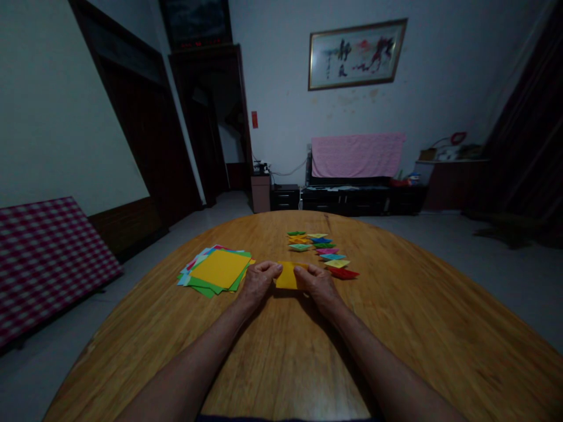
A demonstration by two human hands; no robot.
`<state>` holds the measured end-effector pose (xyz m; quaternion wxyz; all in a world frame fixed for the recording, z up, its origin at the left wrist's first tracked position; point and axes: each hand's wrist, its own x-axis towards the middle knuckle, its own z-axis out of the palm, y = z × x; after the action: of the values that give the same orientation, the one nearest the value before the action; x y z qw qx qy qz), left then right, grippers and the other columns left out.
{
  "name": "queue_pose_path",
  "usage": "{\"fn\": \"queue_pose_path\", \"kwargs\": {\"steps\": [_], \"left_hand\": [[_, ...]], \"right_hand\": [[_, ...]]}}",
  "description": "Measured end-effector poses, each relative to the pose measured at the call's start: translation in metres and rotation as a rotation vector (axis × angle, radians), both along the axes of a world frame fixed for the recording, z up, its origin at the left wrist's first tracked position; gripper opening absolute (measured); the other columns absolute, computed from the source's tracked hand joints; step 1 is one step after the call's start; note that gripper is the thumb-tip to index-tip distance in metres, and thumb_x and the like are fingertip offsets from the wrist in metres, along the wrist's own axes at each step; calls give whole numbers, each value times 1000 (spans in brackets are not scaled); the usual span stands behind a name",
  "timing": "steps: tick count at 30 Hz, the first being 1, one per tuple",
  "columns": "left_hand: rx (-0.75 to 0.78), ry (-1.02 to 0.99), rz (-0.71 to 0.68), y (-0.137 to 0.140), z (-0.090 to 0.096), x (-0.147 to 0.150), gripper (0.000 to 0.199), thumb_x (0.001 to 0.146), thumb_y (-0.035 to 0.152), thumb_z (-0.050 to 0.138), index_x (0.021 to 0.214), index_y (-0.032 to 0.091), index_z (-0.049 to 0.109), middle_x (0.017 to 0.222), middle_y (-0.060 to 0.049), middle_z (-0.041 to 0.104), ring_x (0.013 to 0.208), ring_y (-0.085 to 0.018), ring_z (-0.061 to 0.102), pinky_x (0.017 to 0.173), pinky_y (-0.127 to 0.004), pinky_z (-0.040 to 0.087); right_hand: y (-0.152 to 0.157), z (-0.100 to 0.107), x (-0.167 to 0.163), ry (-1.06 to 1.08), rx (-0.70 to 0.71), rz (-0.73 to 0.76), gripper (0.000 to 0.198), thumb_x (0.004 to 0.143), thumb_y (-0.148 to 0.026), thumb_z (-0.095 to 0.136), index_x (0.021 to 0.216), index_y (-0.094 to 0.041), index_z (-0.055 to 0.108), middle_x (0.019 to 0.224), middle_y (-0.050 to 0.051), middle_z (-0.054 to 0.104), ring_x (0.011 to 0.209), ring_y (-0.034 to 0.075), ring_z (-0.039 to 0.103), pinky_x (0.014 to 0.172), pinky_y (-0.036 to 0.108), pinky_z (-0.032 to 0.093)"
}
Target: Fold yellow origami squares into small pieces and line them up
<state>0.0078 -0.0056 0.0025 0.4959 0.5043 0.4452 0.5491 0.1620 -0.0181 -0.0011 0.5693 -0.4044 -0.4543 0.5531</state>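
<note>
A folded piece of yellow paper [288, 276] is held just above the wooden table [281, 363], stretched between my two hands. My left hand [260, 280] pinches its left edge between thumb and fingers. On the opposite edge, my right hand [320, 283] grips the paper the same way, thumb on top. To the left lies a loose stack of coloured paper sheets [222, 269] with a yellow sheet uppermost. Beyond my right hand sit several small folded paper boats in two rows, among them a red boat [343, 273] nearest and a blue boat [321, 240] farther back.
The round table's far edge [299, 212] curves across the middle of the view. Past it, a low black cabinet [343, 200] stands by the wall, with a pink cloth [358, 155] draped above. A checked red-and-white panel [48, 258] leans at the left.
</note>
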Motion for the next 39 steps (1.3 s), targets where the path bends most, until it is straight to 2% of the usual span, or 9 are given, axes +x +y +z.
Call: {"fn": "queue_pose_path", "kwargs": {"steps": [9, 13, 17, 20, 24, 28, 30, 35, 39], "left_hand": [[15, 102, 31, 2, -6, -3, 26, 63, 39, 67, 66, 13, 66, 56, 3, 55, 52, -10, 47, 52, -22, 35], [21, 379, 80, 6, -11, -7, 25, 68, 37, 59, 64, 14, 64, 57, 2, 54, 57, -12, 49, 54, -23, 35], [183, 769, 193, 7, -17, -6, 24, 74, 30, 53, 60, 14, 63, 61, 0, 56, 64, -14, 52, 61, -24, 36], [268, 1026, 239, 5, -18, -2, 25, 79, 27, 51, 62, 15, 64, 68, -2, 59, 68, -14, 52, 66, -26, 37], [298, 1218, 248, 0, -19, 2, 21, 82, 25, 50, 71, 15, 65, 79, -6, 62, 77, -17, 55, 72, -27, 39], [329, 1295, 244, -1, -22, 3, 19, 85, 25, 49, 76, 16, 64, 85, -7, 63, 86, -18, 56, 77, -28, 40], [334, 1312, 249, -1, -23, 4, 19, 86, 24, 48, 78, 16, 63, 87, -7, 63, 87, -19, 56, 77, -28, 41], [324, 1352, 263, 0, -23, 5, 20, 87, 23, 46, 78, 15, 63, 86, -8, 63, 87, -19, 57, 76, -29, 42], [323, 1348, 264, 0, -25, 5, 20, 87, 23, 47, 78, 15, 63, 86, -8, 63, 88, -20, 58, 78, -30, 44]], "right_hand": [[1, -2, 0, -127, 26, -59, 34, 68, -45, 64, 78, -13, 68, 68, 3, 67, 60, 18, 60, 54, 25, 45], [5, -9, 4, -467, 214, -161, 28, 74, -40, 55, 70, -15, 67, 65, 3, 65, 62, 17, 59, 56, 25, 42], [4, -13, 6, -852, 418, -226, 27, 82, -31, 48, 77, -16, 70, 71, 4, 68, 67, 17, 61, 62, 25, 40], [4, -16, 7, -986, 463, -225, 25, 83, -25, 47, 82, -17, 71, 76, 5, 70, 70, 17, 62, 65, 25, 41], [7, -19, 8, -1077, 526, -256, 19, 80, -17, 51, 85, -16, 69, 83, 8, 69, 78, 19, 62, 72, 27, 43], [8, -18, 7, -1038, 707, -297, 21, 78, -10, 51, 91, -13, 66, 95, 11, 66, 92, 21, 58, 83, 29, 43], [6, -18, 4, -1013, 752, -272, 21, 78, -8, 50, 91, -13, 66, 93, 11, 66, 91, 20, 58, 82, 28, 44], [0, -22, 0, -1110, 691, -130, 18, 80, -8, 50, 83, -16, 65, 80, 6, 64, 76, 17, 57, 70, 27, 42], [0, -25, 0, -1172, 667, -77, 16, 80, -8, 51, 79, -16, 65, 78, 5, 63, 76, 17, 56, 70, 26, 41]]}}
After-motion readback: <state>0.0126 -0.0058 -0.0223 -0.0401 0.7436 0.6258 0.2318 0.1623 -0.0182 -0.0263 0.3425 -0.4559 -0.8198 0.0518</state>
